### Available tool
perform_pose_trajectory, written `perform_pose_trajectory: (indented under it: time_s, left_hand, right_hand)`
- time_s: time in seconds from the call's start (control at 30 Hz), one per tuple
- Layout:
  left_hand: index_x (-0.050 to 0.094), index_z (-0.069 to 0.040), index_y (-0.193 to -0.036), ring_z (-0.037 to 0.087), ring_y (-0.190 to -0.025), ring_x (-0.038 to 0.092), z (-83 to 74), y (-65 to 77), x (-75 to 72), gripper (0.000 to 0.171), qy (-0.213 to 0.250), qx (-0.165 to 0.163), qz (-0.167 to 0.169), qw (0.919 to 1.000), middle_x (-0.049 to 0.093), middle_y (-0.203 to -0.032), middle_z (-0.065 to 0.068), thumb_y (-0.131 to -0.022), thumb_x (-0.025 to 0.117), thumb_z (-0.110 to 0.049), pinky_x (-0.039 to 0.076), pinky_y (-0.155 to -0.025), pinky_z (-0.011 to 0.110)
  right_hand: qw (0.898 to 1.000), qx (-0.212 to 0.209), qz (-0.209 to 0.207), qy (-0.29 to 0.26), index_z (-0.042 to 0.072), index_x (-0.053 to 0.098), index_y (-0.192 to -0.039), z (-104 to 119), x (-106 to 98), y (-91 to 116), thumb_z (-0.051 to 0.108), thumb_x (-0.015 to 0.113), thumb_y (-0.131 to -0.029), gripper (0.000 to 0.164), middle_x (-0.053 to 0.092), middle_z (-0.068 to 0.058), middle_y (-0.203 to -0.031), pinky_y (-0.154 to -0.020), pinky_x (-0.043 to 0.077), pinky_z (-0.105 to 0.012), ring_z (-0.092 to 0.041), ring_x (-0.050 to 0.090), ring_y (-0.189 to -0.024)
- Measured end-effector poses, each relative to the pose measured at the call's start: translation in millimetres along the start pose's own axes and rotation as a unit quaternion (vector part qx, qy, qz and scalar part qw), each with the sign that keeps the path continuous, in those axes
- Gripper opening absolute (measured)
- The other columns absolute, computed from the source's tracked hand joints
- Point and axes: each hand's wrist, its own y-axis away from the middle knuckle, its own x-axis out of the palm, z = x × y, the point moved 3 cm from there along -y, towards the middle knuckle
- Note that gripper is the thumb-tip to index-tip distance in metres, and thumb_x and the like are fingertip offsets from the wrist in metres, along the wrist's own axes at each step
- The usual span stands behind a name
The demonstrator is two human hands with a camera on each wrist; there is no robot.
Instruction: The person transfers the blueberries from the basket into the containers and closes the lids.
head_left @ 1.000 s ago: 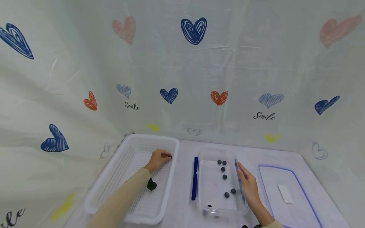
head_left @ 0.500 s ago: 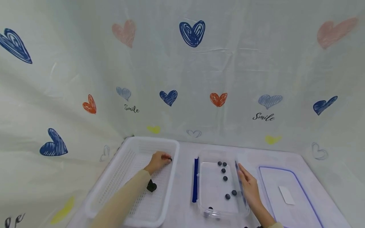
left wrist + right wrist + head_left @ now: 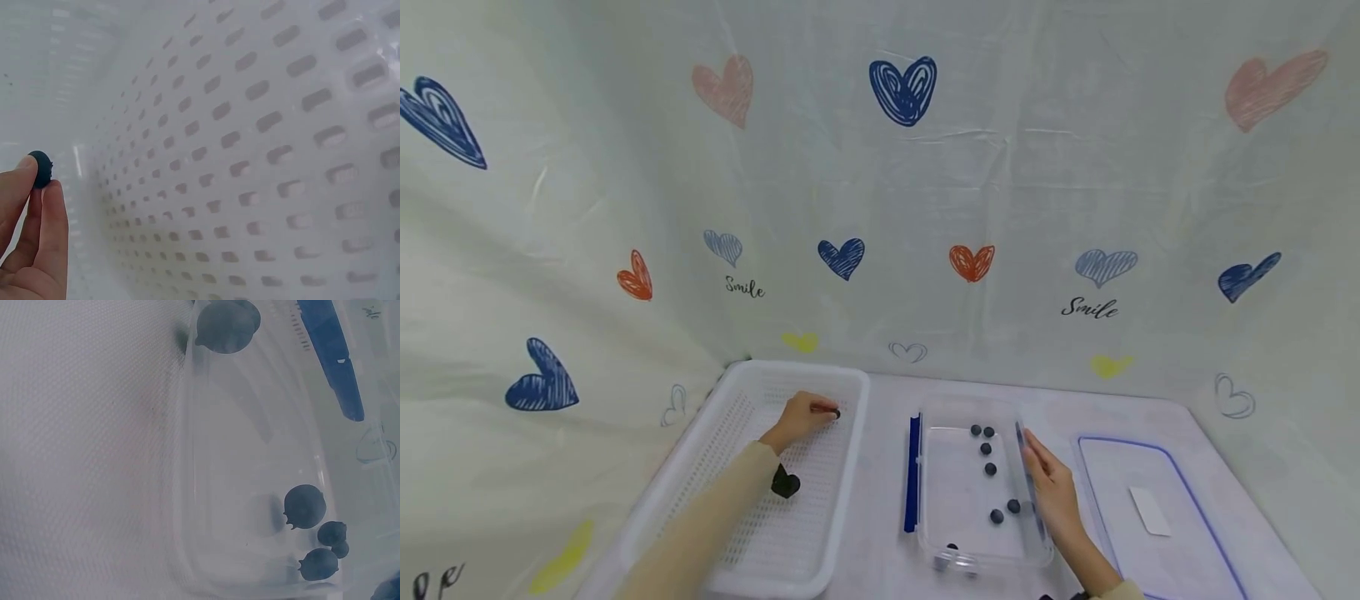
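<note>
In the head view my left hand (image 3: 801, 418) is over the white perforated basket (image 3: 863, 433). Its thumb and fingertips pinch a single dark blueberry (image 3: 41, 169), plain in the left wrist view, near the basket's right side. My right hand (image 3: 1054, 487) rests against the outer right side of a clear plastic box (image 3: 958, 500), fingers extended along the wall. Several blueberries (image 3: 991, 469) lie scattered inside that box; the right wrist view shows some (image 3: 305, 506) through the plastic.
A blue latch flap (image 3: 912, 475) hangs out from the box's left side. To the right lies a clear lid with a blue seal (image 3: 1172, 454) and a white tab (image 3: 1148, 511). A heart-printed curtain (image 3: 1030, 183) rises behind the table. A black wrist camera (image 3: 786, 482) sits at my left sleeve.
My left hand, with the blueberry pinched, has shifted a little to the left, away from the basket's right wall. The right hand stays at the box.
</note>
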Motion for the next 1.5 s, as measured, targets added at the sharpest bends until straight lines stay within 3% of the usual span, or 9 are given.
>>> perform_pose_trajectory:
  time_s: [0.1, 0.27, 0.37, 0.77, 1.0, 1.23, 1.5]
  left_hand:
    - [0.069, 0.000, -0.101, 0.026, -0.092, 0.062, -5.9, 2.0, -10.4, 0.021, 0.012, 0.005, 0.002, 0.9999, 0.068, -0.097, 0.011, -0.082, 0.068, -0.007, 0.051, -0.079, 0.037]
    - [0.066, 0.002, -0.106, 0.028, -0.097, 0.061, -17.3, 7.0, -25.6, 0.025, 0.042, 0.014, 0.012, 0.9989, 0.066, -0.103, 0.015, -0.084, 0.067, -0.009, 0.051, -0.081, 0.037]
    - [0.066, 0.002, -0.108, 0.028, -0.099, 0.060, -23.7, 9.8, -33.1, 0.026, 0.048, 0.015, 0.016, 0.9986, 0.065, -0.105, 0.015, -0.085, 0.066, -0.010, 0.050, -0.082, 0.038]
    - [0.066, -0.003, -0.110, 0.024, -0.099, 0.060, -32.7, 22.2, -46.4, 0.029, 0.103, -0.019, 0.022, 0.9942, 0.065, -0.106, 0.010, -0.084, 0.067, -0.017, 0.049, -0.084, 0.036]
    - [0.064, -0.005, -0.114, 0.020, -0.101, 0.058, -43.6, 34.4, -45.0, 0.034, 0.150, -0.018, 0.047, 0.9873, 0.064, -0.110, 0.008, -0.085, 0.067, -0.023, 0.047, -0.088, 0.038]
    - [0.063, -0.004, -0.115, 0.019, -0.100, 0.060, -58.7, 38.9, -43.0, 0.037, 0.178, -0.012, 0.059, 0.9822, 0.064, -0.109, 0.009, -0.085, 0.067, -0.024, 0.047, -0.087, 0.037]
    - [0.061, -0.003, -0.117, 0.019, -0.101, 0.060, -76.3, 36.8, -35.2, 0.038, 0.203, -0.010, 0.078, 0.9760, 0.063, -0.112, 0.009, -0.085, 0.067, -0.023, 0.046, -0.090, 0.037]
  right_hand:
    - [1.000, -0.002, -0.001, 0.007, 0.010, 0.040, -0.139, 1, 0, 0, 0.038, 0.044, -0.097, 0.050, 0.040, -0.007, -0.141, -0.099, 0.034, -0.034, -0.025, 0.035, -0.129]
    - [1.000, -0.009, -0.002, 0.013, 0.010, 0.040, -0.139, 3, -2, -2, 0.037, 0.044, -0.097, 0.050, 0.040, -0.006, -0.140, -0.090, 0.032, -0.006, -0.024, 0.035, -0.129]
    - [1.000, -0.012, -0.002, 0.009, 0.010, 0.041, -0.139, 3, -2, -2, 0.036, 0.044, -0.097, 0.050, 0.040, -0.005, -0.140, -0.083, 0.028, 0.002, -0.023, 0.035, -0.129]
    - [1.000, -0.019, 0.005, 0.001, 0.009, 0.039, -0.139, 3, 1, -2, 0.036, 0.043, -0.097, 0.050, 0.039, -0.006, -0.141, -0.085, 0.028, 0.001, -0.024, 0.034, -0.130]
    - [1.000, -0.001, 0.009, 0.014, 0.011, 0.039, -0.140, 3, 0, -1, 0.038, 0.043, -0.097, 0.050, 0.038, -0.005, -0.142, -0.099, 0.032, -0.026, -0.024, 0.034, -0.130]
    - [1.000, -0.003, 0.010, 0.001, 0.009, 0.038, -0.140, 3, -2, -2, 0.035, 0.043, -0.097, 0.050, 0.037, -0.006, -0.142, -0.088, 0.028, -0.001, -0.024, 0.032, -0.131]
    - [1.000, 0.001, 0.007, -0.008, 0.009, 0.039, -0.139, 2, -1, 0, 0.036, 0.044, -0.097, 0.050, 0.038, -0.005, -0.142, -0.086, 0.029, -0.001, -0.023, 0.035, -0.129]
